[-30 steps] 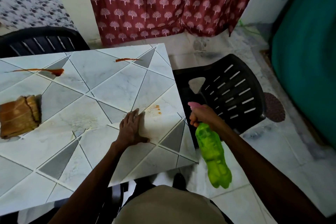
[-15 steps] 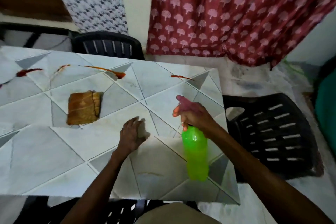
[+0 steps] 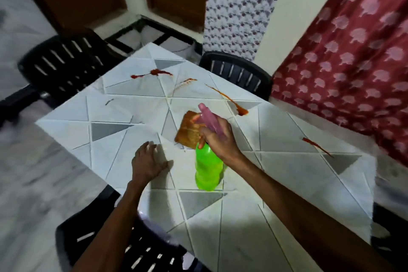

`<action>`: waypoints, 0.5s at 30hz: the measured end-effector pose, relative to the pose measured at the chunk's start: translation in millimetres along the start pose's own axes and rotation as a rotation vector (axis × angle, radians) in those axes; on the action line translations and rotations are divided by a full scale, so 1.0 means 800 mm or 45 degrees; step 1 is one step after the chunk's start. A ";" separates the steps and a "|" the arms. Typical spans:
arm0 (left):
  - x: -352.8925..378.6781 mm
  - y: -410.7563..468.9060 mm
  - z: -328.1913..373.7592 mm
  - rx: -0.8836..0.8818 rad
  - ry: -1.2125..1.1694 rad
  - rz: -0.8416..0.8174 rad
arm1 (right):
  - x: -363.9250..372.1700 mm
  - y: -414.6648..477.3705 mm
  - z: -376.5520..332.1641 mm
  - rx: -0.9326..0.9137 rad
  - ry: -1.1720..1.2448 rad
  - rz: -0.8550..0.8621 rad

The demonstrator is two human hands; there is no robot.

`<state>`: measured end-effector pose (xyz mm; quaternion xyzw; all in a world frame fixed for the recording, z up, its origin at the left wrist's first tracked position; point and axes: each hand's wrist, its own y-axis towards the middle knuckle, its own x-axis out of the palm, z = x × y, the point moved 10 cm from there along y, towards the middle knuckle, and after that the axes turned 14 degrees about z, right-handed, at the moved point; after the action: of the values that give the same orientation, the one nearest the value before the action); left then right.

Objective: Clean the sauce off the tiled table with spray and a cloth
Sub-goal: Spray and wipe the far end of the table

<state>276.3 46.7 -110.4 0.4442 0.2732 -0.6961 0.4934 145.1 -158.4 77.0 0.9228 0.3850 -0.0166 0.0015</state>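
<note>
My right hand [image 3: 217,137] grips the pink trigger head of a green spray bottle [image 3: 208,168], held upright over the white tiled table [image 3: 287,183]. A folded brown cloth [image 3: 187,132] lies on the table just beyond the bottle, partly hidden by my hand. My left hand [image 3: 146,161] rests flat on the tiles to the left of the bottle, fingers spread. Red sauce streaks mark the far side of the table [image 3: 152,73], the middle right [image 3: 234,101] and the right edge [image 3: 315,146].
Black plastic chairs stand at the far left [image 3: 66,64], the far edge [image 3: 238,70] and the near side [image 3: 136,249] of the table. A red patterned curtain [image 3: 353,55] hangs at the right. Brown doors are at the back.
The view has swung left. My right hand has carried the bottle from beside the table's right edge to over the table near the cloth. My left hand stays flat on the tiles.
</note>
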 end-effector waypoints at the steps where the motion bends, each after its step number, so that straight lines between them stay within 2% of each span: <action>1: -0.002 0.008 -0.016 -0.033 0.050 -0.021 | 0.020 0.010 0.002 -0.001 0.004 -0.025; 4: -0.004 0.029 -0.068 -0.120 0.218 -0.087 | 0.082 0.040 0.001 -0.052 -0.029 -0.094; 8: 0.009 0.037 -0.119 -0.215 0.250 -0.235 | 0.163 0.084 -0.006 -0.143 0.016 -0.132; 15: 0.003 0.039 -0.113 -0.211 0.264 -0.239 | 0.276 0.153 -0.011 -0.268 0.001 -0.181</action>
<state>336.8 108.1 -152.1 0.4439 0.4195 -0.6647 0.4303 387.8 -87.6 77.3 0.8880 0.4489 0.0240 0.0969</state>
